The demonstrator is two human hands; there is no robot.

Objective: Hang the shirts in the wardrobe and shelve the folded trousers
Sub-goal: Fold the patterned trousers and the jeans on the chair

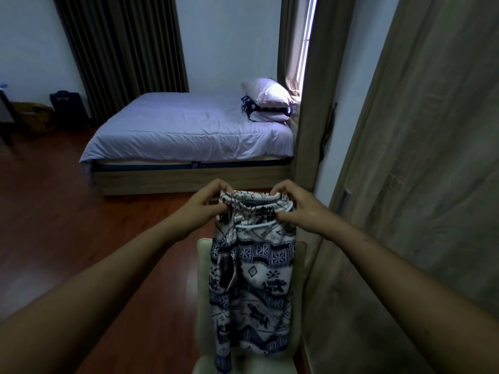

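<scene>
A pair of blue-and-white patterned trousers [253, 279] hangs full length in front of me, held up by its elastic waistband. My left hand [205, 209] pinches the waistband's left end. At the right end my right hand [297, 206] pinches the band, beside a white drawstring. The legs drape down over a cream chair [201, 268] below. The wardrobe's wood-grain door [421, 184] stands close on the right; its inside is hidden.
A low bed [189, 130] with lilac sheets and stacked pillows [270, 101] lies ahead across the red-brown wooden floor [67, 211]. Dark curtains [121, 49] hang at the back left, with a dark bag [68, 107] beside them. A bright window strip [306, 41] shows behind the wardrobe edge.
</scene>
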